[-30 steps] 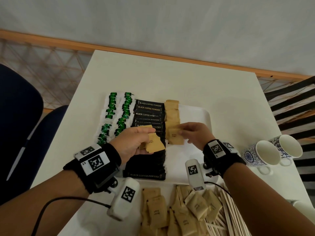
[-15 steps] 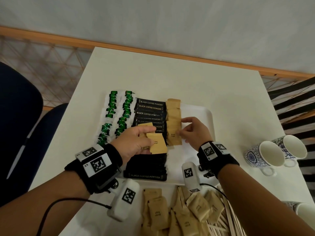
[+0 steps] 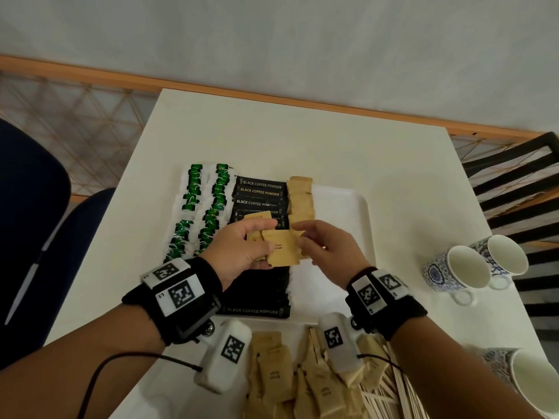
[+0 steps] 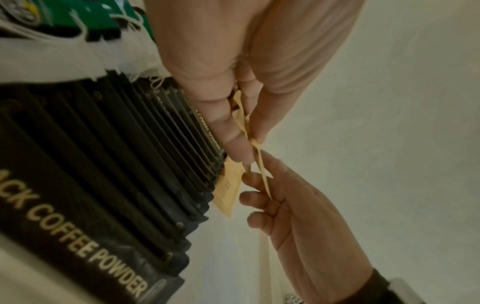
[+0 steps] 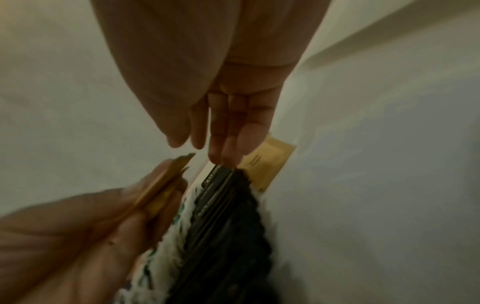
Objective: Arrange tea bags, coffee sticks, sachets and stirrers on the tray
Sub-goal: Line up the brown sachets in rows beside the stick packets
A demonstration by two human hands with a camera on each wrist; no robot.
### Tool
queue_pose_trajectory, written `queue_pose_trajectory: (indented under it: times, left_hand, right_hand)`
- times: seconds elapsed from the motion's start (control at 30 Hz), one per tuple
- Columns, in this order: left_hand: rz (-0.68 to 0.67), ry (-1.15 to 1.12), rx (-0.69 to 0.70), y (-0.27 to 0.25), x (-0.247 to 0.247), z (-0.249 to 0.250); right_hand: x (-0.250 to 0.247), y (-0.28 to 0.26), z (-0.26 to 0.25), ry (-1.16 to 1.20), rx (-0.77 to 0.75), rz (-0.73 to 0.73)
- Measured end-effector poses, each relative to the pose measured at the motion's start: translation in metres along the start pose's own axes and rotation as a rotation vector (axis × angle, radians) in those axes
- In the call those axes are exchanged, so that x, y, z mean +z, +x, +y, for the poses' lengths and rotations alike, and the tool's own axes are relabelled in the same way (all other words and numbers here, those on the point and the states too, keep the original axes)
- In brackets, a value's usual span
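A white tray [image 3: 341, 207] carries rows of green tea bags [image 3: 193, 201], black coffee sticks [image 3: 260, 193] and a column of brown sugar sachets [image 3: 299, 195]. My left hand [image 3: 266, 237] hovers over the coffee sticks and grips a small stack of brown sachets [image 3: 282, 251] between thumb and fingers. My right hand [image 3: 302, 237] reaches in from the right. Its straight fingers [image 5: 226, 152] and thumb flank the free edge of the held sachets [image 4: 262, 170]. A small gap shows in the right wrist view. One placed sachet [image 5: 267, 160] lies just beyond them.
Loose brown sachets [image 3: 272, 376] and wooden stirrers [image 3: 390, 397] lie on the table in front of the tray. Two patterned cups [image 3: 459, 264] lie on their sides at the right and a third cup [image 3: 529, 382] sits nearer. A blue chair [image 3: 30, 207] stands left.
My right hand set a sachet into the tray's brown column, then drew back left to the stack in my left hand. The left hand stayed put.
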State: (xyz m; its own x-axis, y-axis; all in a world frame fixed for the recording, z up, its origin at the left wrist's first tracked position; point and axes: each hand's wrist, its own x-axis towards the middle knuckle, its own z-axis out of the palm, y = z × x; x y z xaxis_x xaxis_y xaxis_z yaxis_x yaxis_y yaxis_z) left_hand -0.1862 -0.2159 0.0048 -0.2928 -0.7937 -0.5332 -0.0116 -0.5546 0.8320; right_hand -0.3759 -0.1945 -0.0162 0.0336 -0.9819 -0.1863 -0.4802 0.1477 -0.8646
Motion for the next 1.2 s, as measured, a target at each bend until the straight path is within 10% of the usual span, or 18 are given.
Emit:
queue_pose_trajectory:
  times: [0.23, 0.83, 1.2]
  left_hand:
    - [-0.029, 0.068, 0.033, -0.005, 0.011, -0.005]
    - [0.058, 0.051, 0.029, 0.003, -0.007, 0.002]
    - [0.061, 0.044, 0.03, 0.007, -0.009, 0.0]
  right_hand:
    - [-0.005, -0.009, 0.0, 0.32, 0.29, -0.172]
    - [-0.001, 0.005, 0.024, -0.303, 0.328, 0.012]
    - [0.003, 0.005, 0.016, -0.297, 0.331, -0.027]
